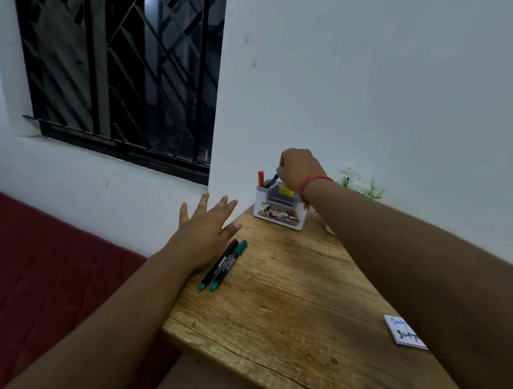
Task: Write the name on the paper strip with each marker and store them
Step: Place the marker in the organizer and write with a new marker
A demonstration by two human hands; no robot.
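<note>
My right hand [300, 168] reaches to the far end of the wooden table [288, 307] and is shut on a blue marker [272, 180], whose lower end is inside the white organiser box [275, 208]. A red marker [260, 178] stands upright in the same box. My left hand [204, 227] hovers open with spread fingers at the table's left edge, just beside two green-capped markers [224, 263] lying side by side. The paper strip [402, 331], with blue and black writing on it, lies near the right side, partly hidden by my right forearm.
A small plant with white flowers [360, 184] stands behind the box by the white wall. A barred window [122, 71] is at upper left. A dark red surface [40, 273] lies below the table's left edge.
</note>
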